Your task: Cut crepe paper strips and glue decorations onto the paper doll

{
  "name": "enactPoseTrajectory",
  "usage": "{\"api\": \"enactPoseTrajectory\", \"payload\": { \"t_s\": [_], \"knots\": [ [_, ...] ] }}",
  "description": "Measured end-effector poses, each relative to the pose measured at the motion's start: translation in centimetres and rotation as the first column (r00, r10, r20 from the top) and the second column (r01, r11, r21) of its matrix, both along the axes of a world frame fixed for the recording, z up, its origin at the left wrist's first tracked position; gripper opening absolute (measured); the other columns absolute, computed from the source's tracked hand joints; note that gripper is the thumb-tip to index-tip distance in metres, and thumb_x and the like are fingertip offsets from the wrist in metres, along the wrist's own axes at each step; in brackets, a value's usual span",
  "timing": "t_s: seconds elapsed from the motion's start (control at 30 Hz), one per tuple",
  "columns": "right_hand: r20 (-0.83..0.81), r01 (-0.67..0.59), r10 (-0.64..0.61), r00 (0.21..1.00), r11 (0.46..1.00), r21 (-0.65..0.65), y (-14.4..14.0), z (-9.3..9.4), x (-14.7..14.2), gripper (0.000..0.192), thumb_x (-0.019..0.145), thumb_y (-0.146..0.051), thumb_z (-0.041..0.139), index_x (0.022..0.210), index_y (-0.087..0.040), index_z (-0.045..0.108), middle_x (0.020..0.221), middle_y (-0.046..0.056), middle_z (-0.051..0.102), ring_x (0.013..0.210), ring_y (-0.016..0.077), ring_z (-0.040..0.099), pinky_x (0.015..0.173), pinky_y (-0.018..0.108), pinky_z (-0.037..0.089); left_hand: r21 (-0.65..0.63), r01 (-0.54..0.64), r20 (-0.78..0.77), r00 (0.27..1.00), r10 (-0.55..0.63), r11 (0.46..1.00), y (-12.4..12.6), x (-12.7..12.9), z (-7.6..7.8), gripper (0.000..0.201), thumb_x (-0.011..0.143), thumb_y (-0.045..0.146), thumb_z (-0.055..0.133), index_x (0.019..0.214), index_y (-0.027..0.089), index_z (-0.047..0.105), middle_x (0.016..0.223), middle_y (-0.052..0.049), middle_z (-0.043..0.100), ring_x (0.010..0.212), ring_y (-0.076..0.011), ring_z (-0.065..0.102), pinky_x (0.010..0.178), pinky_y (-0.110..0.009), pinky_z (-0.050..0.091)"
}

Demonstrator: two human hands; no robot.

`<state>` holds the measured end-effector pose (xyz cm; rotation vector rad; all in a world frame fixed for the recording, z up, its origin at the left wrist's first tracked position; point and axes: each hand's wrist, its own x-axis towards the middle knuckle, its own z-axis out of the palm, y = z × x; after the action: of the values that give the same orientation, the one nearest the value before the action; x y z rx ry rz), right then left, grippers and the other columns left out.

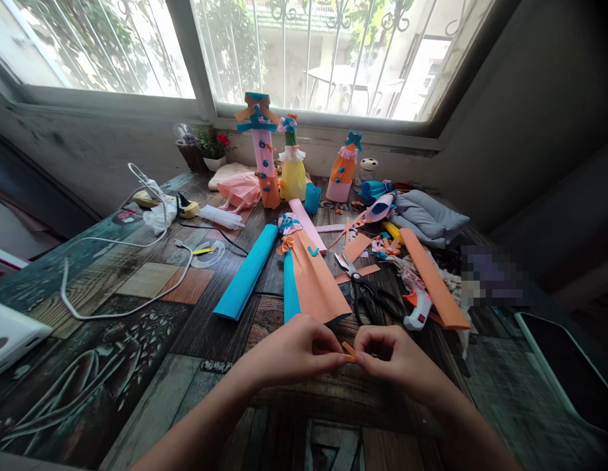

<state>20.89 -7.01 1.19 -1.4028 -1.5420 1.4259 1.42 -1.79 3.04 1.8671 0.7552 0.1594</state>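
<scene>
Between my two hands is a small strip of orange crepe paper [349,352]. My left hand [304,347] pinches one end of it, and my right hand [389,353] pinches the other with the fingertips close together. Just beyond lies a bottle-shaped orange and blue crepe paper dress [316,275] with a blue and pink flower at its top. Black-handled scissors [362,284] rest to its right, beside a white and red glue gun [418,307]. A blue crepe paper roll [247,271] lies at the dress's left.
Several paper-dressed bottles stand at the back, including a tall pink and orange one [263,157] and a yellow one [292,173]. An orange roll [434,278], paper scraps [386,244] and a grey cushion [426,216] lie right. A white cable [122,316] curls at left; a phone [573,373] is near right.
</scene>
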Motion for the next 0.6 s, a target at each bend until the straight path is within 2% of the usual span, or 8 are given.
{"api": "enactPoseTrajectory", "payload": {
  "t_s": [0.13, 0.33, 0.6],
  "knots": [
    [0.006, 0.001, -0.002, 1.0, 1.0, 0.019, 0.07, 0.15, 0.1, 0.014, 0.072, -0.023, 0.061, 0.062, -0.015, 0.057, 0.059, -0.003, 0.049, 0.056, 0.0114, 0.04, 0.052, 0.024, 0.031, -0.045, -0.038, 0.012, 0.999, 0.038, 0.998, -0.14, 0.17, -0.07, 0.032, 0.081, 0.033, 0.052, 0.073, 0.009, 0.07, 0.062, -0.002, 0.062, 0.055, -0.01, 0.047, 0.05, -0.019, 0.031],
    [-0.005, 0.039, -0.038, 0.999, 0.998, 0.043, -0.02, 0.09, 0.09, 0.016, 0.075, -0.027, 0.059, 0.065, -0.015, 0.057, 0.061, -0.002, 0.049, 0.058, 0.0125, 0.041, 0.053, 0.025, 0.03, -0.065, -0.139, 0.06, 0.988, 0.143, 0.988, -0.35, 0.51, -0.43, 0.026, 0.078, 0.031, 0.054, 0.079, 0.01, 0.071, 0.069, -0.003, 0.065, 0.063, -0.0123, 0.052, 0.054, -0.018, 0.036],
    [-0.007, 0.024, -0.024, 1.0, 0.999, 0.029, 0.01, 0.17, 0.36, 0.016, 0.075, -0.027, 0.059, 0.065, -0.014, 0.056, 0.061, -0.002, 0.046, 0.058, 0.0122, 0.037, 0.053, 0.025, 0.027, -0.136, -0.152, 0.106, 0.98, 0.167, 0.979, -0.17, 0.59, -0.68, 0.024, 0.077, 0.03, 0.057, 0.083, 0.011, 0.07, 0.075, -0.005, 0.067, 0.069, -0.0144, 0.057, 0.06, -0.02, 0.04]
  ]
}}
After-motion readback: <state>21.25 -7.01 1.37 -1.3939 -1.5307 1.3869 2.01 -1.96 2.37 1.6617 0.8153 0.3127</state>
